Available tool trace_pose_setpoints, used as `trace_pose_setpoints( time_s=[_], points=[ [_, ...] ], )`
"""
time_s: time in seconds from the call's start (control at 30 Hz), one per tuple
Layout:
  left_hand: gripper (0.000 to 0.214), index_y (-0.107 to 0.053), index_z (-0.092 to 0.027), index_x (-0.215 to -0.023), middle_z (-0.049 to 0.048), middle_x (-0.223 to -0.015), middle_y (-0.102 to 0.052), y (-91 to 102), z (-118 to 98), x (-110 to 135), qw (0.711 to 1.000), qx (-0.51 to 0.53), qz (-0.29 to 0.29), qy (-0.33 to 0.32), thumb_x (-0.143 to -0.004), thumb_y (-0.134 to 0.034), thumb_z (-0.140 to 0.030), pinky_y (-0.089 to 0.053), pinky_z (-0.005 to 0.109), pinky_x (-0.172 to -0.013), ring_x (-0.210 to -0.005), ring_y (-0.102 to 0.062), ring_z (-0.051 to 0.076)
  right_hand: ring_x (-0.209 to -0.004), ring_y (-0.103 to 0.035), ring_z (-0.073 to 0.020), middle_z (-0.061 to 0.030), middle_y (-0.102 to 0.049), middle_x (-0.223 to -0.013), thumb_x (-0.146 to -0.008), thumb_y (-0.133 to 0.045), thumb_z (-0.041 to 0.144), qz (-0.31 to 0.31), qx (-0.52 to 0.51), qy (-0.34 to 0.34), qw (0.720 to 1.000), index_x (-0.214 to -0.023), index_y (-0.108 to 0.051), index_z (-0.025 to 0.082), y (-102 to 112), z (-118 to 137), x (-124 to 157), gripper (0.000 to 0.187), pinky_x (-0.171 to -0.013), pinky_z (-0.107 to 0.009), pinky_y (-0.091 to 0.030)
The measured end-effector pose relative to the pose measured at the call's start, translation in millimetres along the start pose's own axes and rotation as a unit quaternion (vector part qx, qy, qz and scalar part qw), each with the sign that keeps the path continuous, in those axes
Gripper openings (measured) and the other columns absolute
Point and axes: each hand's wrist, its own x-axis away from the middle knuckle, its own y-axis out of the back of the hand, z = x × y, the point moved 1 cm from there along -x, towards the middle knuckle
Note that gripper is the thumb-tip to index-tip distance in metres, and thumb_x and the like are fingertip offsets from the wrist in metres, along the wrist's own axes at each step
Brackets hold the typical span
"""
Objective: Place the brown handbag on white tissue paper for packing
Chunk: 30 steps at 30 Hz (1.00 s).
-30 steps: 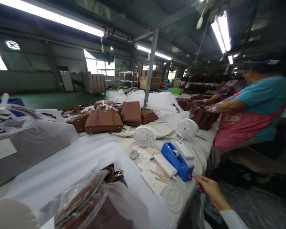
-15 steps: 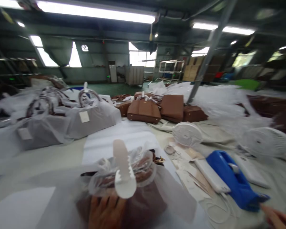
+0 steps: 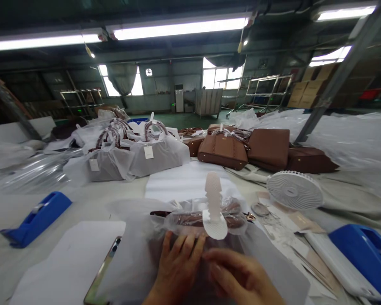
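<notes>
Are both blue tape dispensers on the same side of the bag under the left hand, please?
No, one dispenser stands to the left of the bag and the other dispenser to its right.

No words or numbers can be read: the print is too small on two white rectangular paper tags (image 3: 148, 152), hung on handbags in translucent white wrapping (image 3: 168, 154) toward the table's (image 3: 98, 201) far edge, and on a brown leather handbag's (image 3: 222, 150) small gold mark (image 3: 226, 136).

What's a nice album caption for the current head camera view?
Left hand spread on a loosely wrapped brown handbag, right hand close by, blue tape dispensers on either side.
</notes>
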Motion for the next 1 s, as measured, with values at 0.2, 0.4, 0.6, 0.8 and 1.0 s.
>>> trace_pose_setpoints(
  time_s=[0.2, 0.4, 0.6, 0.8, 1.0],
  points=[
    [0.029, -0.071, -0.023, -0.116, 0.0054, -0.109, -0.072, 2.1, 0.0, -6.1, 0.999, 0.028, -0.035, -0.002, -0.1, -0.048, -0.03, -0.009, 0.043, -0.125, -0.109, -0.059, 0.017, -0.059, -0.058, -0.0142, -0.0003, -0.064, -0.066, -0.079, -0.073, 0.058, -0.084, -0.084, -0.059, 0.991, -0.074, -0.072, 0.022, -6.8, -15.9, -39.8, 0.037, -0.055, -0.026, -0.051],
    [0.029, -0.069, -0.021, -0.12, 0.0063, -0.114, -0.072, 4.2, -1.2, -7.8, 0.997, 0.059, -0.04, 0.021, -0.1, -0.05, -0.028, -0.013, 0.041, -0.124, -0.11, -0.059, 0.018, -0.062, -0.06, -0.0143, -0.0031, -0.069, -0.076, -0.074, -0.078, 0.057, -0.11, -0.128, -0.105, 0.98, -0.094, -0.076, 0.019, -1.1, -32.4, -33.5, 0.044, -0.055, -0.025, -0.049],
    [0.034, -0.066, -0.024, -0.125, 0.0034, -0.112, -0.072, 20.9, -8.1, -28.9, 1.0, 0.012, -0.017, 0.005, -0.104, -0.04, -0.029, -0.025, 0.043, -0.11, -0.106, -0.058, 0.019, -0.059, -0.054, -0.0109, -0.0004, -0.064, -0.066, -0.071, -0.081, 0.056, -0.1, -0.17, -0.105, 0.975, -0.073, -0.073, 0.018, -5.4, -23.5, -37.4, 0.039, -0.052, -0.021, -0.041],
    [0.027, -0.064, -0.029, -0.123, -0.0059, -0.114, -0.073, 29.6, -14.0, -56.6, 0.996, -0.04, 0.082, -0.003, -0.102, -0.047, -0.029, -0.039, 0.039, -0.081, -0.094, -0.058, 0.018, -0.062, -0.051, -0.0118, -0.0017, -0.066, -0.07, -0.074, -0.079, 0.057, -0.09, -0.172, -0.108, 0.975, -0.076, -0.076, 0.022, -5.8, -21.4, -39.4, 0.036, -0.052, -0.021, -0.036],
    [0.024, -0.068, -0.022, -0.115, 0.0008, -0.102, -0.075, 23.8, -8.7, -63.1, 0.988, -0.017, 0.152, 0.0, -0.092, -0.062, -0.023, -0.047, 0.034, -0.073, -0.084, -0.063, 0.02, -0.058, -0.054, -0.0135, -0.0014, -0.065, -0.063, -0.072, -0.077, 0.064, -0.105, -0.155, -0.097, 0.978, -0.072, -0.075, 0.022, -4.0, -33.3, -44.1, 0.041, -0.053, -0.024, -0.039]
  ],
)
